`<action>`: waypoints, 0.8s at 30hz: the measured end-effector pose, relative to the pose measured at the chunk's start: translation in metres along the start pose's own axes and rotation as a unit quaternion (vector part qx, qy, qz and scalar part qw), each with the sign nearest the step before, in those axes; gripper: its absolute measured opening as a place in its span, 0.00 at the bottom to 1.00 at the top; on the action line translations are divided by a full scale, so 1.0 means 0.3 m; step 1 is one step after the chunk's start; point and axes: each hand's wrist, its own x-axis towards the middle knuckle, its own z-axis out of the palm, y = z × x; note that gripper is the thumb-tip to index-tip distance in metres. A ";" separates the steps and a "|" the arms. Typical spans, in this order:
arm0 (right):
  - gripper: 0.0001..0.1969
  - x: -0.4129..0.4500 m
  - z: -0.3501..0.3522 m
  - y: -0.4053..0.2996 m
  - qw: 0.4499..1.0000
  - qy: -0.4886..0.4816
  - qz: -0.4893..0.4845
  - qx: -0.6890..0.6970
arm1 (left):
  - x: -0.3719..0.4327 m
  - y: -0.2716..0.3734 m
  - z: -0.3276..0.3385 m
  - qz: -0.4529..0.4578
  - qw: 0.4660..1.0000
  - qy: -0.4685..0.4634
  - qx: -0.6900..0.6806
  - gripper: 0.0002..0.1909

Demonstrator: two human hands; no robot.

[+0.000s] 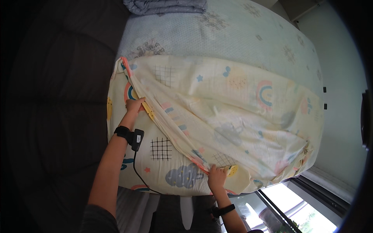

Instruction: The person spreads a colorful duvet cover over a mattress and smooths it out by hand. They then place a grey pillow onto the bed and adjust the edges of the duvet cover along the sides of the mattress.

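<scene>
A pale yellow fitted sheet (pixel 180 96), printed with rainbows, clouds and grids, covers the near part of a light blue-green mattress (pixel 180 35). Part of the sheet is turned back, pale underside up, and its gathered edge runs diagonally from the left side towards the near side. My left hand (pixel 134 106) grips that edge near the mattress's left side. Lower down and to the right, my right hand (pixel 216 178) pinches the same edge close to the near side. Fabric hides some fingertips of both hands.
A folded grey quilt (pixel 167 6) lies at the far left of the mattress. Along the left stands dark padded upholstery (pixel 78 78). A pale wall (pixel 339 67) borders the right side, with a window (pixel 309 209) at the lower right. A black cable (pixel 135 167) hangs from the left wrist device (pixel 137 139).
</scene>
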 end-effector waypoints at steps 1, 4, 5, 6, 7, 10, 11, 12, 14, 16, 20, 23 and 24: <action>0.19 -0.008 -0.003 0.050 0.998 -0.051 -0.022 -0.026 | -0.052 0.017 0.030 -0.001 1.000 -0.010 -0.002 0.27; 0.10 -0.043 -0.018 0.075 0.996 -0.061 -0.059 0.035 | -0.170 0.064 0.070 -0.021 0.955 -0.170 -0.242 0.25; 0.05 -0.056 -0.022 0.060 0.989 -0.017 -0.082 0.124 | -0.181 0.070 0.077 -0.024 0.953 -0.186 -0.239 0.23; 0.03 -0.078 -0.029 0.000 0.987 -0.068 -0.002 0.142 | -0.184 0.075 0.051 -0.024 0.952 -0.193 -0.235 0.21; 0.02 -0.092 -0.056 -0.039 0.984 -0.102 0.007 0.145 | -0.167 0.064 0.047 -0.022 0.952 -0.192 -0.239 0.21; 0.05 -0.166 -0.036 -0.125 0.975 -0.130 0.021 0.180 | -0.115 0.054 0.038 0.027 0.923 -0.248 -0.295 0.20; 0.07 -0.183 -0.034 -0.163 0.968 -0.159 0.026 0.194 | -0.110 0.070 0.014 0.009 0.936 -0.236 -0.261 0.20; 0.10 -0.205 -0.026 -0.190 0.953 -0.176 0.022 0.246 | -0.111 0.083 0.010 -0.010 0.946 -0.231 -0.227 0.21; 0.18 -0.244 0.007 -0.271 0.911 -0.234 0.000 0.340 | -0.099 0.091 -0.072 0.029 0.944 -0.227 -0.239 0.21; 0.28 -0.298 0.050 -0.381 0.847 -0.214 -0.091 0.478 | -0.023 0.071 -0.195 0.073 0.952 -0.180 -0.238 0.21; 0.38 -0.345 0.032 -0.573 0.750 -0.334 -0.156 0.549 | 0.058 0.029 -0.317 0.101 0.967 -0.141 -0.187 0.21; 0.30 -0.384 0.095 -0.643 0.829 -0.362 -0.128 0.406 | 0.095 -0.010 -0.382 0.127 0.974 -0.116 -0.148 0.21; 0.22 -0.393 0.102 -0.630 0.856 -0.301 -0.120 0.403 | 0.131 -0.021 -0.389 0.135 0.971 -0.127 -0.153 0.21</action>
